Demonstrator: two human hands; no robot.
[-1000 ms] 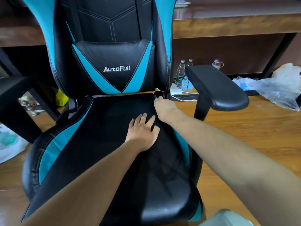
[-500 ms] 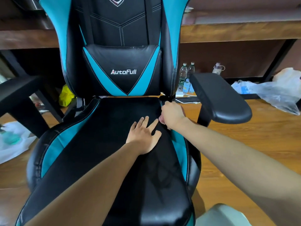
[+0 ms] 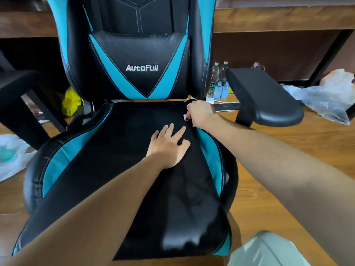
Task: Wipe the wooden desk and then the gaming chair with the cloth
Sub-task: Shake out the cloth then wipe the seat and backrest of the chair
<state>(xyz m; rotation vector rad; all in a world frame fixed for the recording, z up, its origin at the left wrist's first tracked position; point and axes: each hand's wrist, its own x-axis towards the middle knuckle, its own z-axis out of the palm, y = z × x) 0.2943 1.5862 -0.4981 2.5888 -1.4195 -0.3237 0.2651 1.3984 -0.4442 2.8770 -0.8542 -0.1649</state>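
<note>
The black and blue gaming chair [image 3: 138, 54] fills the view. A matte black cloth [image 3: 124, 150] lies spread over its seat. My left hand [image 3: 169, 146] rests flat on the cloth with fingers straight, right of the seat's middle. My right hand [image 3: 199, 114] has curled fingers and pinches the cloth's edge near the seat's back right corner. The wooden desk [image 3: 278, 20] runs across the top behind the chair.
The chair's right armrest [image 3: 269, 93] sticks out beside my right arm; the left armrest [image 3: 17, 83] is at the far left. Water bottles [image 3: 219, 81] and a clear plastic bag [image 3: 326, 96] lie under the desk. A white bag [image 3: 11, 154] lies on the floor at left.
My right hand has shifted slightly back toward the seat's rear right corner, still on the cloth's edge. The left hand stays flat on the cloth. The view has moved a little.
</note>
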